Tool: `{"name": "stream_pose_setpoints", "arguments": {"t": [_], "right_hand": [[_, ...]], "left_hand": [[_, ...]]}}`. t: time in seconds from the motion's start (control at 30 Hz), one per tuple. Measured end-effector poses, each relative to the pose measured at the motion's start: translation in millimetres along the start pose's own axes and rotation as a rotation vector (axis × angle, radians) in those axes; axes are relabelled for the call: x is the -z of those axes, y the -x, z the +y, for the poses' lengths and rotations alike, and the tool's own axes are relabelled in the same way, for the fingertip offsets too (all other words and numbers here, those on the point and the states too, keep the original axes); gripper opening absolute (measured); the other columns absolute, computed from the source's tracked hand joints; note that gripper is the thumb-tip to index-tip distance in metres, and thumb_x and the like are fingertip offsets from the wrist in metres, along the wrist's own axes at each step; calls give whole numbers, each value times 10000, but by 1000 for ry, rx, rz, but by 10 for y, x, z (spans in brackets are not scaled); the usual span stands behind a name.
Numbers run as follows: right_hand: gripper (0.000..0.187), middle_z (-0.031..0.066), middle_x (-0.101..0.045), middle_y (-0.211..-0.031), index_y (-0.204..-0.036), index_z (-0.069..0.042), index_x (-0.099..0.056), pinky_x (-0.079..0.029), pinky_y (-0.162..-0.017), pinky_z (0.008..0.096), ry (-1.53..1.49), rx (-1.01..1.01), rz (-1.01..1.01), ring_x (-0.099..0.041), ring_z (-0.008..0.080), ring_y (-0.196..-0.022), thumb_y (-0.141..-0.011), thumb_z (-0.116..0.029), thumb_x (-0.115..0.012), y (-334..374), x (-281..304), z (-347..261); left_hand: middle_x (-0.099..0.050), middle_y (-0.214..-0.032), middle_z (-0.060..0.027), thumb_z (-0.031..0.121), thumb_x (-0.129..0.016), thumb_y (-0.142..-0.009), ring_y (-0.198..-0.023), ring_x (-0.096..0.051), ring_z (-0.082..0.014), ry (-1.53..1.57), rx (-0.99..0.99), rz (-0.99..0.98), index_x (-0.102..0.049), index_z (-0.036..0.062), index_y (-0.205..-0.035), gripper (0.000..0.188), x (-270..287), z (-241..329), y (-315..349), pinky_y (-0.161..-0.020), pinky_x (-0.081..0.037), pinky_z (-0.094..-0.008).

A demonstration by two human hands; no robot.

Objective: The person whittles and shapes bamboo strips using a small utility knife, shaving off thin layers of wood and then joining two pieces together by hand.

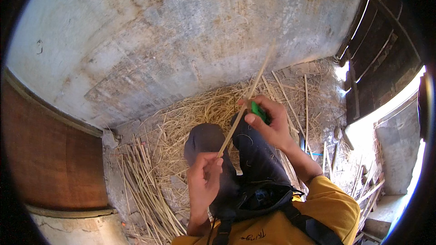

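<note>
A long, thin pale strip (pixel 235 128), which looks like split bamboo, slants up and away from me across my knees. My left hand (pixel 203 180) is closed in a pinch on its near end. Farther along the strip, my right hand (pixel 275 124) is closed around a green-handled tool (pixel 260 110), pressed up to the strip. Fingers cover most of that tool, and I cannot make out its blade or working end. The strip's far end rises in front of the wall and looks blurred.
Pale shavings (pixel 218 102) cover the ground around my knees. A bundle of long strips (pixel 147 190) lies on the left, with more strips (pixel 306 104) on the right. A stained wall (pixel 195 36) stands ahead, a brown panel (pixel 59 154) left. A black bag (pixel 263 199) rests on my lap.
</note>
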State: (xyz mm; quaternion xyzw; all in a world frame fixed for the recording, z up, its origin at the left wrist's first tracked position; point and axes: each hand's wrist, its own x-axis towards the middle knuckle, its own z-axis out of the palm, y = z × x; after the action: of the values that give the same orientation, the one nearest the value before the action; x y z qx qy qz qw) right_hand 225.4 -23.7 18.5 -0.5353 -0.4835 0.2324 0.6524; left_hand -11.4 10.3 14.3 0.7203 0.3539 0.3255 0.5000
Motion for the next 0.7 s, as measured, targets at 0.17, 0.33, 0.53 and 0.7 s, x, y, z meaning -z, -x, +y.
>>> {"name": "stream_pose_setpoints", "arguments": {"t": [0.17,0.33,0.53,0.7], "right_hand": [[279,167,-686,-919,-1105,-3,-679,-546,-711,383,393,227,-178,-709,332,-827,-920,-201,-743,130,-77,-114],[325,98,-644,-836,-1142,-73,-687,-510,-559,414,510,324,-259,-662,310,-643,-901,-281,-757,276,-159,-83],[328,83,-621,-806,-1149,-89,-690,-485,-525,409,548,397,-239,-634,296,-600,-904,-299,-747,284,-173,-42],[337,78,-616,-799,-1158,-89,-689,-486,-523,408,579,405,-211,-631,290,-596,-895,-291,-752,273,-168,-35]], "left_hand": [[-666,-818,-33,20,-652,-986,-716,-590,-40,112,-15,93,-587,-6,-1055,99,-72,-25,-19,-618,-435,-190],[-644,-817,-24,14,-635,-994,-713,-561,-44,113,-12,94,-552,7,-1052,101,-110,5,-37,-615,-422,-196],[-614,-820,-11,36,-610,-1013,-709,-506,-40,153,-6,73,-531,16,-1047,88,-144,-18,-35,-601,-385,-207],[-595,-804,-6,44,-596,-1021,-705,-493,-39,123,4,74,-509,18,-1041,93,-158,62,-24,-603,-380,-209]]}}
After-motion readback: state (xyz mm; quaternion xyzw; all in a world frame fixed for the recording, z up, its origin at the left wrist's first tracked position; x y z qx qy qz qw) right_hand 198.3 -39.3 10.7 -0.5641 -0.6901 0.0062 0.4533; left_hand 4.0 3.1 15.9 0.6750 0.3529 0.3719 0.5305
